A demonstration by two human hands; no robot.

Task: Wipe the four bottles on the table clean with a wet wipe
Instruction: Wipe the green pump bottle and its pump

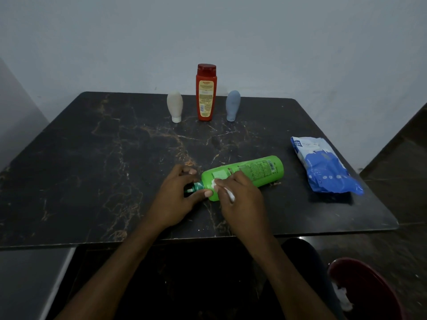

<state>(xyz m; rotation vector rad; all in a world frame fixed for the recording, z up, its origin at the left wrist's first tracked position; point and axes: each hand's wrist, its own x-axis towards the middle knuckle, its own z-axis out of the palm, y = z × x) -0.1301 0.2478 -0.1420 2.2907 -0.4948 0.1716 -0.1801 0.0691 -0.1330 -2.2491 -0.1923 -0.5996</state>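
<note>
A green bottle [251, 170] lies on its side on the dark marble table [92, 158], its dark green cap pointing left. My left hand [178, 192] grips the bottle's neck and cap end. My right hand [240, 197] holds a crumpled white wet wipe [228, 192] against the bottle's shoulder. At the back of the table stand a red bottle [206, 93], a small white bottle [175, 106] cap down to its left, and a small blue-grey bottle [233, 105] cap down to its right.
A blue and white pack of wet wipes [323, 167] lies near the table's right edge. A dark red bin [360, 287] with white scraps in it sits on the floor at the lower right. A plain wall stands behind the table.
</note>
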